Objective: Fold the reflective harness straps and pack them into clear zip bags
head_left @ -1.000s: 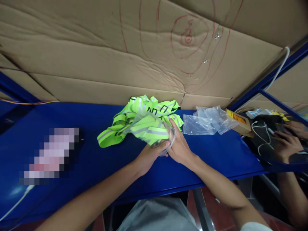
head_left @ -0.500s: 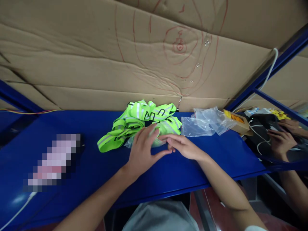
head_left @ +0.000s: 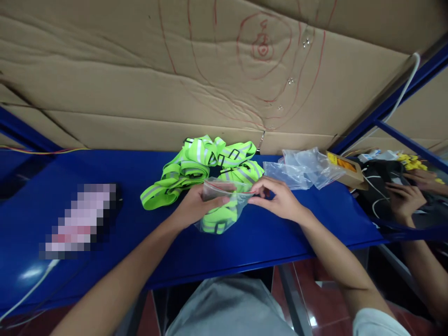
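Observation:
Between my hands is a clear zip-lock bag with a red line along its top. Inside it lies a folded neon-green reflective strap with grey stripes and a black buckle. My left hand grips the bag's left side, thumb across the front. At the upper right corner, my right hand pinches the red-lined edge. Just behind the bag, several rolled and looped neon-green reflective straps are heaped on the blue table.
Flat clear plastic bags lie right of the straps, beside a small cardboard box. A blurred-out device with a white cable is at left. Cardboard backs the blue table. Another person's hand is at far right.
The bag with the strap has come nearer to me and now shows clearly in front of the heap. My left hand has lowered to its side; my right hand now pinches its top edge.

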Demonstrator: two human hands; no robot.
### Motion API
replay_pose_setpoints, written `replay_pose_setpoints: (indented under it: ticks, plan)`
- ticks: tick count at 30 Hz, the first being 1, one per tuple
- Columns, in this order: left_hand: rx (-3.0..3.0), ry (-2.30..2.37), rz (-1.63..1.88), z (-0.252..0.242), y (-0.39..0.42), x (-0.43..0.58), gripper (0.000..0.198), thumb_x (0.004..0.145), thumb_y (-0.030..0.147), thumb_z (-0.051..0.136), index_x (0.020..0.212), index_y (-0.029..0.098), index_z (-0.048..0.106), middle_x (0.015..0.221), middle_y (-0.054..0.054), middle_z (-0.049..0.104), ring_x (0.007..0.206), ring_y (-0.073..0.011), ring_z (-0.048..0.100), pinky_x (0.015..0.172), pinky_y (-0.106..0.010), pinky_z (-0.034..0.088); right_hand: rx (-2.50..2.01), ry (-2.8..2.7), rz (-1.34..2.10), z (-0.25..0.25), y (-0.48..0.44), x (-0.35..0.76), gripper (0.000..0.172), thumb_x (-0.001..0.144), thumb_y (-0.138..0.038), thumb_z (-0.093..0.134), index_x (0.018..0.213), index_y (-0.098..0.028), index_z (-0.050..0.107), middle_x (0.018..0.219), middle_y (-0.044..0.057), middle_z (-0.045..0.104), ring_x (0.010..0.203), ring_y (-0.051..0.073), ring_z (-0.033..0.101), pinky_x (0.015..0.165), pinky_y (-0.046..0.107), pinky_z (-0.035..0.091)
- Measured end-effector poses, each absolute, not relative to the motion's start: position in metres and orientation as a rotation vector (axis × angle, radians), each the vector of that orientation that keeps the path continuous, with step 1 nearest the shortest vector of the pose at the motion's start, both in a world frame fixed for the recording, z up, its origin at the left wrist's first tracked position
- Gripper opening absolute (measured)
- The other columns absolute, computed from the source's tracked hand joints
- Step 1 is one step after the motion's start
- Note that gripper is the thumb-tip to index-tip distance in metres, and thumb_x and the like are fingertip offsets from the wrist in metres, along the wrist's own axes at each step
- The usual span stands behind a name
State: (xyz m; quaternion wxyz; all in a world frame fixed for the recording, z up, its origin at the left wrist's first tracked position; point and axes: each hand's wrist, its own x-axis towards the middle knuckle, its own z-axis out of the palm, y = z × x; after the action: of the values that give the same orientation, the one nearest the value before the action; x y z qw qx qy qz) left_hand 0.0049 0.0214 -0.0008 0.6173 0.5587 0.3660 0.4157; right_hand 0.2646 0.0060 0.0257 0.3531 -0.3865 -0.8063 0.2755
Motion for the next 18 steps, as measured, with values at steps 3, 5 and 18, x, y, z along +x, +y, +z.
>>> replay_pose_setpoints:
  ticks: [3,5,18]
  plan:
    - [1.268,0.853,0.927,-0.007,0.022,0.009,0.044,0.065,0.044,0.092,0.1,0.017,0.083,0.116,-0.013,0.077,0.118,-0.0364,0.067,0.107,-0.044,0.049,-0.927,-2.049,0.897,0.016,0.011,0.271,0.023,0.091,-0.045,0.072,0.104,-0.025,0.074,0.098,0.005,0.075,0.083,0.019,0.066,0.076,0.033,0.053]
    - [1.157,0.846,0.883,-0.013,0.021,0.013,0.051,0.065,0.048,0.092,0.105,0.017,0.082,0.112,-0.012,0.078,0.108,-0.0344,0.072,0.098,-0.043,0.054,-0.916,-1.983,0.983,0.007,0.01,0.269,0.023,0.094,-0.045,0.067,0.104,-0.025,0.075,0.101,0.005,0.077,0.087,0.021,0.069,0.08,0.036,0.055]
    - [0.869,0.884,0.925,-0.029,0.025,0.022,0.057,0.069,0.055,0.089,0.107,0.013,0.08,0.11,-0.015,0.079,0.098,-0.0313,0.075,0.089,-0.039,0.058,-1.092,-1.489,1.281,-0.036,0.019,0.254,0.041,0.084,-0.052,0.077,0.111,-0.022,0.064,0.074,-0.002,0.072,0.065,0.014,0.069,0.059,0.026,0.054]
